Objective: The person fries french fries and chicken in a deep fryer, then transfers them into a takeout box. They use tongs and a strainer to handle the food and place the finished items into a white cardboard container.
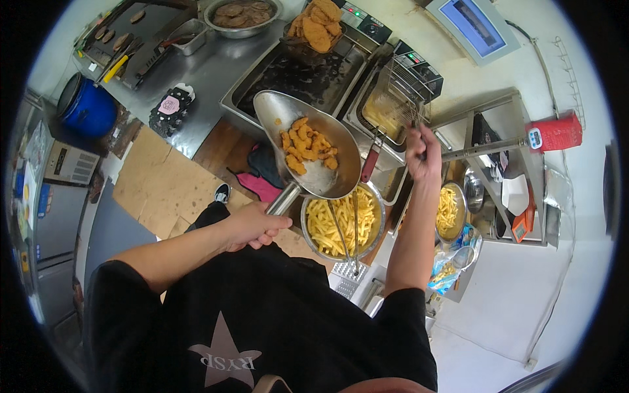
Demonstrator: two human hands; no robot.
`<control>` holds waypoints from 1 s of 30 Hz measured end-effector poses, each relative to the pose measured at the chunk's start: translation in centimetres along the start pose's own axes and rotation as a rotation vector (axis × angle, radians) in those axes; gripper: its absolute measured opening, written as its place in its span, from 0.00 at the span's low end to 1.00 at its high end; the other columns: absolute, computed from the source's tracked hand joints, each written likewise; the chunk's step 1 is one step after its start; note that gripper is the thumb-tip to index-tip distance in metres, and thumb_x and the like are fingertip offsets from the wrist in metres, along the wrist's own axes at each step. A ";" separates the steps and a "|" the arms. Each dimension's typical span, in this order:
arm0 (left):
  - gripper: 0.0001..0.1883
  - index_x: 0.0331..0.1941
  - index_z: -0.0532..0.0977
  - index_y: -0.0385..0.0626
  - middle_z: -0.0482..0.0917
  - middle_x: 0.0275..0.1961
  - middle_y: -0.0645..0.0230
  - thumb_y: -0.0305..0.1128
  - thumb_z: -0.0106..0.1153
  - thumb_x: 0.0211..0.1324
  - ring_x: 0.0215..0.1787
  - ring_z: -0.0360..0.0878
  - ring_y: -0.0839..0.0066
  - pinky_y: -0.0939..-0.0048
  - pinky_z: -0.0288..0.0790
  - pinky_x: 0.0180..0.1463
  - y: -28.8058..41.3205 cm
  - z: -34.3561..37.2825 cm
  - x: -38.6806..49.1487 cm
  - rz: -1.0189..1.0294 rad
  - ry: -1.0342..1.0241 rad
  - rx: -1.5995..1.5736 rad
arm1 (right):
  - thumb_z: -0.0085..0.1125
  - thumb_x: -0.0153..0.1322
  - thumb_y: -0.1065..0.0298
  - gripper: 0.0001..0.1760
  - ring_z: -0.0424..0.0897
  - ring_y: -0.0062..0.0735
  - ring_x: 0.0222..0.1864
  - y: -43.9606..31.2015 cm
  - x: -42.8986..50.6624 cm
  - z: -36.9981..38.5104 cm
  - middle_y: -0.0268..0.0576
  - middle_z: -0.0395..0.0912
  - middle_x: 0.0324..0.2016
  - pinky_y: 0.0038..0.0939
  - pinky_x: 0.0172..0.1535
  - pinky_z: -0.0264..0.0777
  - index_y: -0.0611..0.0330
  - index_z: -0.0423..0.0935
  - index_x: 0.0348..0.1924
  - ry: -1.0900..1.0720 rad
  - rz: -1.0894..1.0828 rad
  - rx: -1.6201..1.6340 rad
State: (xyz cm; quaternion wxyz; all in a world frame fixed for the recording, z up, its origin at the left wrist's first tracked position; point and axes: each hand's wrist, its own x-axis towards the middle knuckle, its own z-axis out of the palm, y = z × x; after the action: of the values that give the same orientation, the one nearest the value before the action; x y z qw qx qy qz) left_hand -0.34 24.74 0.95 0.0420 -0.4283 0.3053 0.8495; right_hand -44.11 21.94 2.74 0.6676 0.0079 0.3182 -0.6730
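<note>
My left hand grips the tubular handle of a large metal scoop. Small pieces of breaded fried food lie in the scoop, which hangs over the front of the fryers. Beyond it, my right hand is closed around a dark handle that appears to belong to a blurred wire basket. That basket is raised above the right fryer. Pale fries sit in a basket within this fryer, whose red-brown handle juts toward me.
A bowl of fries with metal tongs stands below the scoop. Behind lie the left fryer's dark oil, a basket of breaded cutlets and a bowl of patties. At right, a metal rack rises beside another fries bowl.
</note>
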 end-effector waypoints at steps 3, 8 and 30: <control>0.11 0.38 0.69 0.50 0.65 0.23 0.81 0.37 0.64 0.69 0.18 0.57 0.89 0.81 0.47 0.19 -0.7 0.1 -0.3 0.002 0.005 0.000 | 0.56 0.78 0.71 0.17 0.72 0.19 0.21 -1.7 3.4 -0.3 0.41 0.76 0.28 0.17 0.23 0.72 0.77 0.70 0.55 0.032 0.077 0.242; 0.10 0.38 0.69 0.49 0.65 0.23 0.80 0.35 0.63 0.70 0.17 0.58 0.88 0.80 0.48 0.19 -1.6 0.0 -0.7 0.011 -0.007 -0.017 | 0.57 0.77 0.72 0.15 0.75 0.23 0.22 -1.1 4.3 -1.2 0.45 0.79 0.29 0.18 0.28 0.79 0.78 0.71 0.51 0.038 0.014 0.133; 0.07 0.40 0.71 0.43 0.69 0.25 0.76 0.30 0.60 0.72 0.19 0.64 0.86 0.80 0.60 0.21 -3.1 12.8 0.6 0.340 -0.064 0.124 | 0.59 0.79 0.65 0.18 0.84 0.28 0.37 0.1 -24.6 -20.0 0.45 0.82 0.42 0.27 0.39 0.79 0.68 0.76 0.57 0.777 -0.600 -1.279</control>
State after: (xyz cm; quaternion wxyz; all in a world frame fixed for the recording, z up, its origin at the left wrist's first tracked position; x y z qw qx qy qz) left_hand -8.72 34.29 4.69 -0.0663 -0.3399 0.4236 0.8370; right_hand -49.63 52.74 -2.55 0.1753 -0.2280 0.8399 -0.4602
